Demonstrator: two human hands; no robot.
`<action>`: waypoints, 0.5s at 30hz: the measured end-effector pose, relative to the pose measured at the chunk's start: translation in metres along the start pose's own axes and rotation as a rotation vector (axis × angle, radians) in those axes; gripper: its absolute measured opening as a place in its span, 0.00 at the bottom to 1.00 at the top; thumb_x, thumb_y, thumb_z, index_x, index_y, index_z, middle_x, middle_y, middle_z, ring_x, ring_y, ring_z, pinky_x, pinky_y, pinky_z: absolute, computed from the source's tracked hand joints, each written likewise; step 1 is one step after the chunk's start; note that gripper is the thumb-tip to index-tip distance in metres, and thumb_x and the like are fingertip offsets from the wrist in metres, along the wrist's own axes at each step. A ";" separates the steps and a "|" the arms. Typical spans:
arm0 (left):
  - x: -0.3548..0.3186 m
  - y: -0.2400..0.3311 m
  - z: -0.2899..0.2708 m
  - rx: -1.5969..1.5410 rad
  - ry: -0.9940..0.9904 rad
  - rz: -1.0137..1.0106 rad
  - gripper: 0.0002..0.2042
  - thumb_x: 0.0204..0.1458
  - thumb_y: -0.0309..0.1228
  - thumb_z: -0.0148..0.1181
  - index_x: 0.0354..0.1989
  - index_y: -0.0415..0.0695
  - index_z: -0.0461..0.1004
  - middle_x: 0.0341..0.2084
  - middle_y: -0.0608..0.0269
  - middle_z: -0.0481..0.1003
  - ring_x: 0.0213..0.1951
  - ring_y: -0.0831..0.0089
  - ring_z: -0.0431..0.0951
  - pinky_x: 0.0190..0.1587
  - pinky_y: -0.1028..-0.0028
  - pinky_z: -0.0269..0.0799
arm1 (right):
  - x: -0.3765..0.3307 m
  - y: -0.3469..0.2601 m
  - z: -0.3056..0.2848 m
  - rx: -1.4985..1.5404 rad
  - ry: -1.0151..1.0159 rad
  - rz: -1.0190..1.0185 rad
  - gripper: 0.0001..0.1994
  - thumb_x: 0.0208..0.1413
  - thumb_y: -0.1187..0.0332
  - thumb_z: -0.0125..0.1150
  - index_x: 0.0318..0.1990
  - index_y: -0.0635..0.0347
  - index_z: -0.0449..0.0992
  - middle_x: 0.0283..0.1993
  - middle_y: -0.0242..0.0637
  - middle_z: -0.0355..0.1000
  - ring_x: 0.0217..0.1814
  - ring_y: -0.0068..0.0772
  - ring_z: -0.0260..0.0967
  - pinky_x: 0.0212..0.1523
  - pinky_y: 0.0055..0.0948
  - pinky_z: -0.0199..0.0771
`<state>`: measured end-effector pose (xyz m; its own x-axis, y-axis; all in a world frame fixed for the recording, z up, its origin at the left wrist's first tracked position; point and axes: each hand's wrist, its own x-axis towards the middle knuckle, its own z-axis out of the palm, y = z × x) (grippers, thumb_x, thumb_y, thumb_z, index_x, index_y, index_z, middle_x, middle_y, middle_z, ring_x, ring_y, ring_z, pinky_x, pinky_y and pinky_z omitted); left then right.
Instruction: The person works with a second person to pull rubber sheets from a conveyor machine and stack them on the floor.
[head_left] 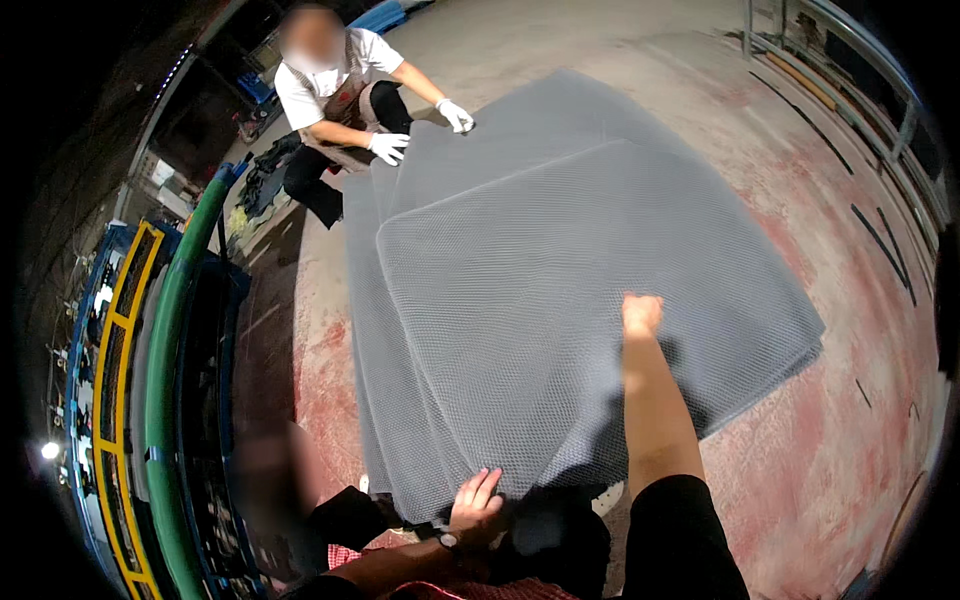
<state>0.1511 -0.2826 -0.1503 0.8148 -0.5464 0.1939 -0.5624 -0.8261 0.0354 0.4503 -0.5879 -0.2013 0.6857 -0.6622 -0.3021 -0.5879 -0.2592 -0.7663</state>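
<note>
A stack of large grey mesh sheets (pixel 560 270) lies on the concrete floor (pixel 830 420). My left hand (pixel 475 505) grips the near edge of the top sheet with fingers curled over it. My right hand (pixel 641 314) reaches out over the top sheet and presses on its surface with fingers curled. Across the stack, another person crouches with white-gloved hands (pixel 388 146) on the far corner of the sheets.
A green pipe (pixel 175 330) and a blue and yellow metal frame (pixel 110 350) run along the left. A metal railing (pixel 880 70) stands at the upper right. Dark strips (pixel 880 240) lie on the reddish floor at right.
</note>
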 end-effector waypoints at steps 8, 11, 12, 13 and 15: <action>-0.015 0.024 0.018 -0.263 0.004 -0.437 0.30 0.33 0.40 0.61 0.41 0.35 0.53 0.49 0.31 0.50 0.51 0.43 0.54 0.51 0.58 0.55 | 0.065 -0.023 -0.020 0.275 -0.095 -0.033 0.18 0.41 0.69 0.57 0.40 0.74 0.67 0.38 0.53 0.68 0.41 0.44 0.67 0.39 0.33 0.66; 0.004 0.029 0.009 -0.164 -0.064 -0.326 0.33 0.39 0.38 0.56 0.50 0.33 0.49 0.52 0.36 0.50 0.53 0.47 0.54 0.52 0.57 0.52 | 0.068 -0.062 -0.084 0.707 -0.116 -0.207 0.24 0.39 0.75 0.57 0.47 0.73 0.61 0.43 0.45 0.65 0.47 0.35 0.59 0.49 0.30 0.57; -0.014 0.030 0.029 0.069 -0.001 -0.380 0.24 0.45 0.34 0.49 0.50 0.36 0.54 0.51 0.43 0.55 0.52 0.53 0.58 0.53 0.56 0.51 | 0.006 -0.109 -0.105 0.782 -0.129 -0.176 0.24 0.40 0.75 0.57 0.47 0.74 0.60 0.43 0.42 0.64 0.45 0.33 0.59 0.49 0.28 0.56; -0.009 0.037 0.028 0.065 0.000 -0.390 0.24 0.45 0.34 0.49 0.50 0.36 0.54 0.51 0.43 0.55 0.52 0.53 0.58 0.53 0.56 0.51 | -0.012 -0.120 -0.137 0.933 -0.214 -0.245 0.23 0.42 0.76 0.56 0.48 0.73 0.60 0.43 0.41 0.64 0.45 0.30 0.59 0.49 0.28 0.56; 0.019 0.038 0.017 0.268 0.019 -0.236 0.18 0.49 0.32 0.43 0.48 0.39 0.59 0.49 0.48 0.60 0.50 0.57 0.62 0.54 0.57 0.51 | -0.005 -0.105 -0.194 0.790 -0.081 -0.592 0.11 0.44 0.74 0.57 0.37 0.65 0.68 0.34 0.32 0.68 0.35 0.21 0.63 0.40 0.22 0.62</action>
<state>0.1473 -0.3264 -0.1619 0.9139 -0.3353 0.2288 -0.2999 -0.9376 -0.1763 0.4247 -0.6938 -0.0093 0.8212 -0.5193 0.2367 0.2945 0.0303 -0.9552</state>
